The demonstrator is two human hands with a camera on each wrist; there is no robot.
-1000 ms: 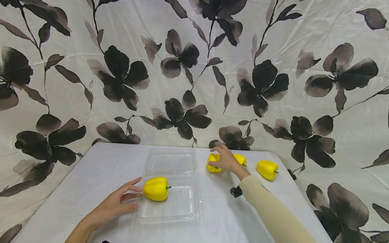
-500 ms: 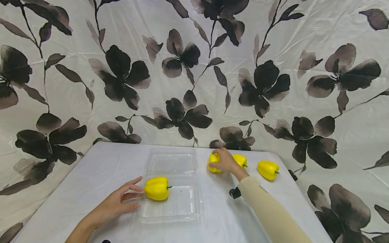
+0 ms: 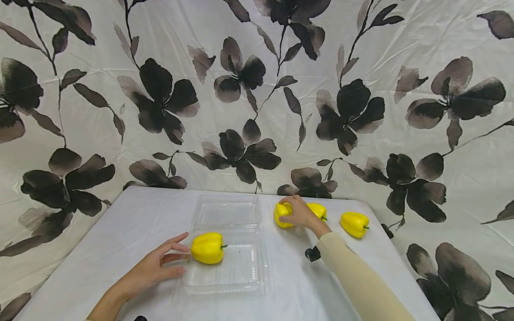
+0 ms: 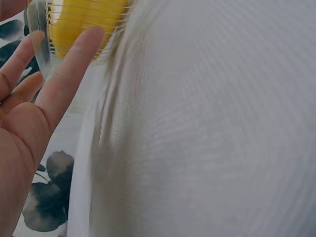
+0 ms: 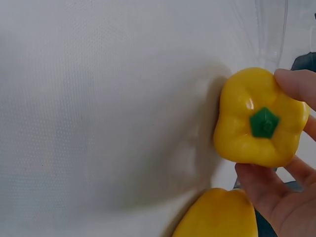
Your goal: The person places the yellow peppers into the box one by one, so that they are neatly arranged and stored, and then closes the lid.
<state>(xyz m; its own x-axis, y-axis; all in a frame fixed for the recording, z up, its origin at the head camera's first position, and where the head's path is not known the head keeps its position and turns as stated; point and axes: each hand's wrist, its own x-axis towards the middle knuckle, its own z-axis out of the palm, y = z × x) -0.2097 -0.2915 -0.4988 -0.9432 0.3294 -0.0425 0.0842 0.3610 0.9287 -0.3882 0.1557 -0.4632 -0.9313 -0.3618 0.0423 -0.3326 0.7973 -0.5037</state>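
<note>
My right hand grips a yellow bell pepper at the back of the table, thumb on one side and fingers on the other. Its green stem faces the right wrist camera. A second yellow pepper lies just right of that hand, partly hidden by it. My left hand, fingers spread, is at the left side of a clear plastic clamshell container. In the left wrist view a fingertip overlaps the container's ribbed wall. Another yellow pepper lies on its side in the container's left part, stem pointing right.
The container's clear lid lies folded back flat behind its base. One more yellow pepper lies at the right of the white-covered table. A floral cloth hangs right behind the table.
The right hand's fingers have closed in on the pepper at the back, which stays in about the same place. The left hand and the container have hardly moved.
</note>
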